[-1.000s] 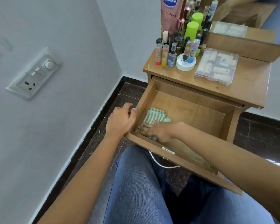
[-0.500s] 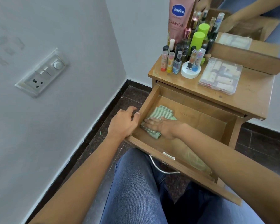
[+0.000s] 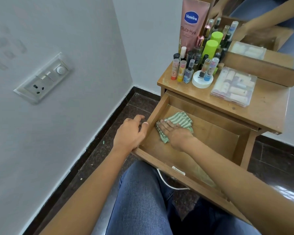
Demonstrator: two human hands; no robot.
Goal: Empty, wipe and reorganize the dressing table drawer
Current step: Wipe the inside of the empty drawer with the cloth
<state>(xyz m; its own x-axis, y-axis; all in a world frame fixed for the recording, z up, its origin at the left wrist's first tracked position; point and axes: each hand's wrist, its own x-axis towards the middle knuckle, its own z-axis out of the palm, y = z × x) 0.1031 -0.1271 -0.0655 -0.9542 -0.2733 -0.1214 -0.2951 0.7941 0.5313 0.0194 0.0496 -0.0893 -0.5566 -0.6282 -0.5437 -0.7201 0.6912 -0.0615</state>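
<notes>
Drawer (image 3: 210, 138) stands pulled out of the dressing table (image 3: 265, 107), bare wood inside except for a striped green cloth (image 3: 182, 118).

Change over the last second: the cloth travels from the near-left corner up along the left wall and now sits about midway toward the far side, touching that wall.

Right hand (image 3: 175, 133) lies flat on the cloth, fingers straight and pressing down, gripping nothing. Left hand (image 3: 131, 133) holds the left wall near the front corner, thumb hooked over its top edge, fingers curled outside. It has not shifted.

Bottles (image 3: 193, 65) and a clear plastic box (image 3: 233, 86) wait on the tabletop.

Judgement: emptying is done and wiping is under way on the left strip. The right side and far edge are likely still to do, then restocking.
</notes>
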